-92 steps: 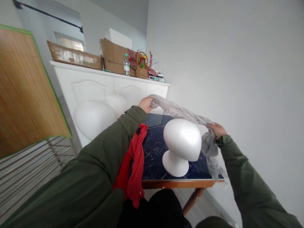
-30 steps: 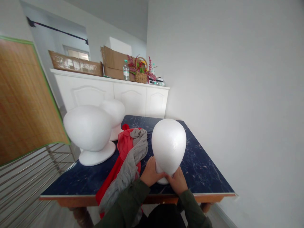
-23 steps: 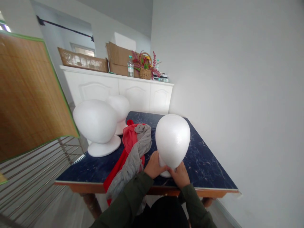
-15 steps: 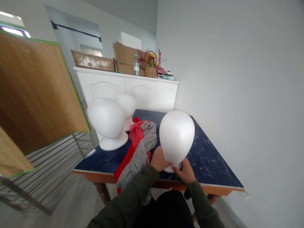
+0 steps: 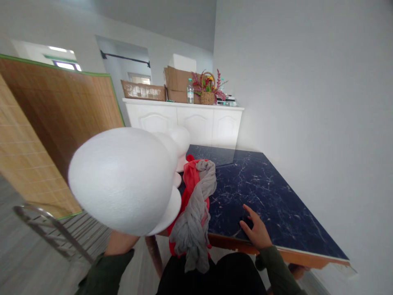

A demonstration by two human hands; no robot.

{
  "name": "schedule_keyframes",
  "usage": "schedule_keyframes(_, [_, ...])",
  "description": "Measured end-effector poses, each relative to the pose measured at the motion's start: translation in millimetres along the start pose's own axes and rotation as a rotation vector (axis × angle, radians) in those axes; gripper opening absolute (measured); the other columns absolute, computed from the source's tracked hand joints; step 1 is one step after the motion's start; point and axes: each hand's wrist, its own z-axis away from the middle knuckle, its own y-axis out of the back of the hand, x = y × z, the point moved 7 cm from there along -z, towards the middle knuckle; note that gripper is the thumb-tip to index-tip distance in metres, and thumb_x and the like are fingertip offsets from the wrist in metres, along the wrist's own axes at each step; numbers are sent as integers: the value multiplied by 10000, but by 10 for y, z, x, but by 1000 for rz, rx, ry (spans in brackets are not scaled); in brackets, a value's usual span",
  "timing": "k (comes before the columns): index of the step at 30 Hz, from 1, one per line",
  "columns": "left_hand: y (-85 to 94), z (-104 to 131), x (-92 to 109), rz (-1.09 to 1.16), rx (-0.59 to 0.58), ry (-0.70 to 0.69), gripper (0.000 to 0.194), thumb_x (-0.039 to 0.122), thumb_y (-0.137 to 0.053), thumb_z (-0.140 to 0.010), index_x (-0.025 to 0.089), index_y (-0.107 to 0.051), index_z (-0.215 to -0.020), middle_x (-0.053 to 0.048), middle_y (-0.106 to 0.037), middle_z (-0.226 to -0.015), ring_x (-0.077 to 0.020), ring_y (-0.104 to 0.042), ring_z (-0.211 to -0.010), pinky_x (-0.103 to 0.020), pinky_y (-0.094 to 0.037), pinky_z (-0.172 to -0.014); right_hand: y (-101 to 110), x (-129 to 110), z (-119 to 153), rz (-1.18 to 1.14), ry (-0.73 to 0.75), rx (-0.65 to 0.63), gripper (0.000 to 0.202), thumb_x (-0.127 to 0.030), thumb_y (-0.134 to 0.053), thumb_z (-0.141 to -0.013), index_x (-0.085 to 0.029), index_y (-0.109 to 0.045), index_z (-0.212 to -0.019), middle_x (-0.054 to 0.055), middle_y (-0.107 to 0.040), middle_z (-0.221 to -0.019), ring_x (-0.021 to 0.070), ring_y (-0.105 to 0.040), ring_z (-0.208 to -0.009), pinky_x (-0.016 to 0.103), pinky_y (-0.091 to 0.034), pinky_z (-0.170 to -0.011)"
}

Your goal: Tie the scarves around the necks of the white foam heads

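Observation:
A white foam mannequin head is large in the near left of the view, tilted, with its round base toward the right. My left hand holds it from below; its fingers are hidden behind the head. Two more white mannequin heads stand behind it, the farther one near the cabinet. A red cloth and a grey scarf lie twisted together at the table's left side and hang over its front edge. My right hand is at the table's front edge, fingers apart, holding nothing.
The dark blue marbled table has a wooden edge and meets the wall at right. Behind is a white cabinet with cardboard boxes, a bottle and a flower basket. A metal rack with a bamboo mat stands left.
The mannequin head that both hands held at the table's front has moved left and tilted, in my left hand alone. My right hand has let go. The view has turned left.

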Motion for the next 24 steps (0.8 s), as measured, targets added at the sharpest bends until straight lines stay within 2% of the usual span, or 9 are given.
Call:
schedule_keyframes(3, [56, 37, -414, -62, -12, 3, 498, 489, -509, -706, 269, -527, -1152, 10, -601, -1168, -285, -361, -1256, -507, -237, -1081, -44, 21, -5, 40, -11, -34, 579, -417, -533, -786, -210, -406, -1312, 102, -491, -1304, 253, -463, -1194, 458, -411, -973])
schedule_keyframes(6, [-40, -18, -571, -9, -52, 66, 586, 522, -562, -642, 240, -526, -1154, -31, -604, -1164, -314, -392, -1232, -507, -273, -1067, -70, 44, -12, 68, -27, -53, 597, -429, -526, -789, -208, -386, -1325, 107, -498, -1296, 248, -469, -1189, 465, -386, -992])
schedule_keyframes(9, [-122, -101, -598, 62, -50, 115, 596, 497, -587, -629, 241, -516, -1163, -39, -605, -1163, -307, -435, -1200, -476, -318, -1050, -79, 56, -17, 84, -48, -60, 602, -437, -522, -790, -192, -387, -1324, 115, -511, -1280, 243, -484, -1175, 456, -387, -991])
schedule_keyframes(12, [-146, -161, -586, 83, -48, 124, 561, 472, -593, -618, 244, -539, -1128, -37, -618, -1137, -309, -449, -1188, -475, -307, -1056, -77, 47, -21, 94, -52, -58, 595, -436, -532, -780, -200, -407, -1312, 109, -530, -1262, 247, -496, -1162, 457, -398, -978])
schedule_keyframes(15, [-138, -170, -587, 74, -55, 127, 564, 473, -604, -595, 233, -551, -1102, -51, -605, -1158, -313, -444, -1195, -460, -308, -1057, -70, 28, -25, 115, -49, -53, 583, -438, -539, -772, -203, -432, -1295, 104, -536, -1258, 246, -502, -1157, 453, -400, -977])
schedule_keyframes(20, [-106, -115, -605, 32, -33, 137, 735, 502, -619, -587, 180, -441, -1223, -105, -536, -1248, -323, -433, -1204, -468, -347, -1019, -58, 0, -25, 153, -41, -51, 582, -452, -542, -767, -198, -450, -1283, 101, -548, -1244, 245, -513, -1143, 445, -391, -986])
schedule_keyframes(24, [-57, -106, -527, -30, -36, 88, 714, 507, -625, -588, 183, -454, -1200, -107, -548, -1222, -334, -430, -1202, -466, -331, -1027, -57, -17, -24, 167, -32, -55, 583, -458, -532, -774, -187, -449, -1284, 107, -545, -1246, 246, -512, -1142, 441, -388, -988])
